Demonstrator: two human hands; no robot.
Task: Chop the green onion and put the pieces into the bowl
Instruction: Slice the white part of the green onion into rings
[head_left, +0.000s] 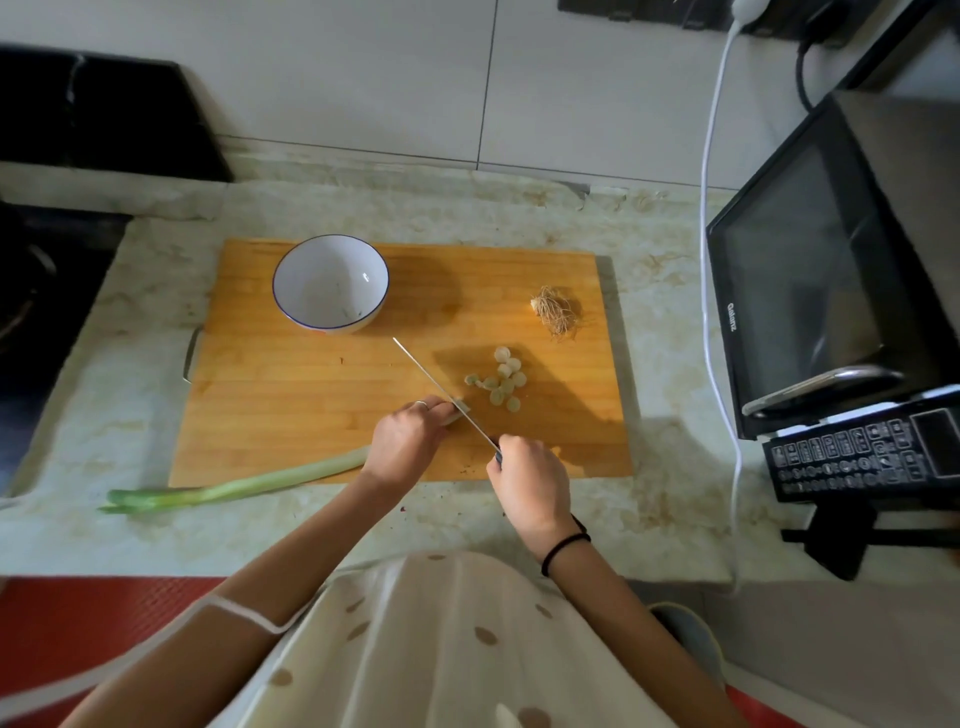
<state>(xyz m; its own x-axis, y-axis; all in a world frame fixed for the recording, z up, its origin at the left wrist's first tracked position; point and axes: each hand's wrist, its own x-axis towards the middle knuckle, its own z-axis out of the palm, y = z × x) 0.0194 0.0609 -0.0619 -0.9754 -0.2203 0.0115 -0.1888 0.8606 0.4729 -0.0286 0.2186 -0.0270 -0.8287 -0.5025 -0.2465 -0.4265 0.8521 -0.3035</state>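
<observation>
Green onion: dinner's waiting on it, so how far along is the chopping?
Early. The root end is off and a few slices lie on the cutting board. The left hand holds the green onion while the right hand cuts its white end with the knife. Most of it is uncut; the bowl shows only flecks.

The only word I can read from my station is the brand name "Galanz" (731, 318). It stands in pale letters on the dark door frame of the microwave (810, 260), along the frame's left edge as I see it, and is turned sideways so that it runs up the frame. The control panel (857, 460), below the door in my view, carries rows of small buttons with pale marks, all too small and blurred for me to read. Its display window (935, 441) looks dark.
</observation>
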